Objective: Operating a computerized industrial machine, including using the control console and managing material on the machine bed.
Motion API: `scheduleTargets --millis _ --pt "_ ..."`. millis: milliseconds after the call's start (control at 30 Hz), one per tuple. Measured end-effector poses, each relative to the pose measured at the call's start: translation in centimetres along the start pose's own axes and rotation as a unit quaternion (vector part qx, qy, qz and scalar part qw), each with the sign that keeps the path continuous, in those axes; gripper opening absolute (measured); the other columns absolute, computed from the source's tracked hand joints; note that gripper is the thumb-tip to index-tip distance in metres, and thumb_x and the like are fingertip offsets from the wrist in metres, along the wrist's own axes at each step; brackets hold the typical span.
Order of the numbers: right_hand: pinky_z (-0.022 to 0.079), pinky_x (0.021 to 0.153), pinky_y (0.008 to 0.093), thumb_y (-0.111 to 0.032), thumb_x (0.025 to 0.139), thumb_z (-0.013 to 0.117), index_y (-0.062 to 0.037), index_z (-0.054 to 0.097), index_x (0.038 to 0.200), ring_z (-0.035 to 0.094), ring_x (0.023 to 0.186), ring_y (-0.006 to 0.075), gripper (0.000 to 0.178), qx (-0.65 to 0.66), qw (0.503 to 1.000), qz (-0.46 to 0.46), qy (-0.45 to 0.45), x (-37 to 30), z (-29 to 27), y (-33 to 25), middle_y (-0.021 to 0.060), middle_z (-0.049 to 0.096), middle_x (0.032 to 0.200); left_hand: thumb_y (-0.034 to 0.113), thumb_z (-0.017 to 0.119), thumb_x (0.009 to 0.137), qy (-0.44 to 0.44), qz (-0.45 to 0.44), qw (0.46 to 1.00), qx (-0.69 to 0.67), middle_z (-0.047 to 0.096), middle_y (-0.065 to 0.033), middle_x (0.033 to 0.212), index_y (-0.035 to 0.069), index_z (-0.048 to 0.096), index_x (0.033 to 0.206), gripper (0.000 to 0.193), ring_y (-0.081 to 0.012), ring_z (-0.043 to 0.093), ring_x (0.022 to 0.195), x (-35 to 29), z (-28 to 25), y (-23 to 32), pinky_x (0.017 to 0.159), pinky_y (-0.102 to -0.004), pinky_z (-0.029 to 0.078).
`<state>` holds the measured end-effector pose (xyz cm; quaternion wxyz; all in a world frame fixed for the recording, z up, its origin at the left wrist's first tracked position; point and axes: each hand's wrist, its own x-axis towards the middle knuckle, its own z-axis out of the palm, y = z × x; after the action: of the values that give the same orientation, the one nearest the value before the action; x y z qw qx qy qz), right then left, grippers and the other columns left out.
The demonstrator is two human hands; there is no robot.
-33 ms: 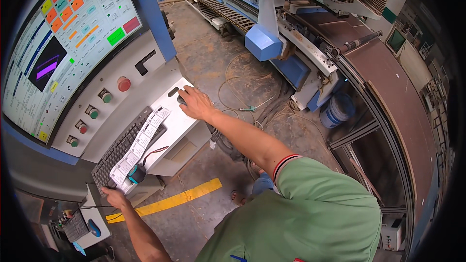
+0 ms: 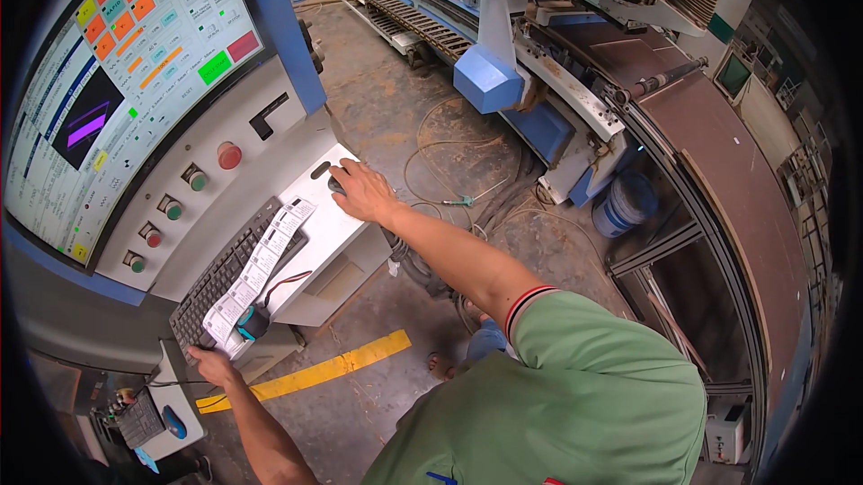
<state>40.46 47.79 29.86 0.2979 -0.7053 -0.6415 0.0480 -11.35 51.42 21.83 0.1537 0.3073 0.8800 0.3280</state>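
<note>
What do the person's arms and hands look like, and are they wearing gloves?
No gloves: the right hand and left hand are both bare, and so are the forearms. No watch shows on either wrist. The right sleeve is short and green, with red and dark stripes round its edge. The left sleeve is out of sight.

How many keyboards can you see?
2. One keyboard lies partly under the paper strip, its near end at the left hand; the second keyboard is at lower left, beside a blue mouse. Others may be hidden.
</note>
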Motion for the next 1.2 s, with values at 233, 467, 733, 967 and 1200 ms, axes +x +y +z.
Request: scheduleTargets --millis 233,467,733,967,1200 --pt "0.048 0.106 0.0501 -0.026 0.089 0.070 -0.0067 0.054 0.140 0.054 0.128 0.0405 0.056 0.001 1.000 0.000 -0.005 0.2 0.1 0.3 0.0192 0.051 0.142 0.077 0.030 0.097 -0.006 -0.005 1.000 -0.002 0.067 -0.0340 0.124 -0.017 0.067 0.117 0.104 -0.0491 0.060 0.122 -0.9 -0.2 0.5 0.106 -0.0507 0.045" --pt "0.048 0.106 0.0500 -0.027 0.090 0.069 -0.0069 0.054 0.140 0.054 0.128 0.0400 0.056 -0.008 1.000 0.001 -0.007 0.5 0.0 0.5 0.0186 0.051 0.142 0.077 0.031 0.097 -0.003 -0.003 1.000 -0.009 0.066 -0.0348 0.124 -0.018 0.067 0.116 0.104 -0.0495 0.060 0.122 -1.2 0.1 0.7 0.107 -0.0508 0.044" --pt "0.048 0.106 0.0501 -0.028 0.090 0.069 -0.0069 0.054 0.140 0.054 0.130 0.0399 0.057 -0.003 1.000 0.009 -0.015 0.5 -0.7 0.7 0.0181 0.050 0.143 0.079 0.030 0.096 -0.001 -0.009 1.000 -0.017 0.066 -0.0350 0.124 -0.018 0.067 0.116 0.106 -0.0489 0.060 0.123 -0.7 1.1 0.7 0.108 -0.0508 0.044" --pt "0.050 0.100 0.0496 -0.017 0.090 0.062 -0.0017 0.062 0.123 0.059 0.120 0.0420 0.037 -0.002 0.998 0.049 -0.050 1.7 2.0 1.7 0.0231 0.063 0.123 0.070 0.028 0.104 0.059 0.078 0.994 0.041 0.071 -0.0321 0.087 -0.001 0.074 0.100 0.084 -0.0518 0.069 0.088 -3.2 -0.7 1.1 0.077 -0.0595 0.053" --pt "0.042 0.113 0.0457 -0.018 0.089 0.069 0.0005 0.057 0.139 0.054 0.131 0.0433 0.054 -0.016 0.997 -0.074 0.026 0.9 1.3 3.7 0.0251 0.057 0.141 0.066 0.033 0.103 0.015 -0.037 0.998 -0.054 0.071 -0.0339 0.102 -0.008 0.076 0.096 0.086 -0.0504 0.068 0.106 -4.9 -1.2 4.7 0.093 -0.0573 0.052"
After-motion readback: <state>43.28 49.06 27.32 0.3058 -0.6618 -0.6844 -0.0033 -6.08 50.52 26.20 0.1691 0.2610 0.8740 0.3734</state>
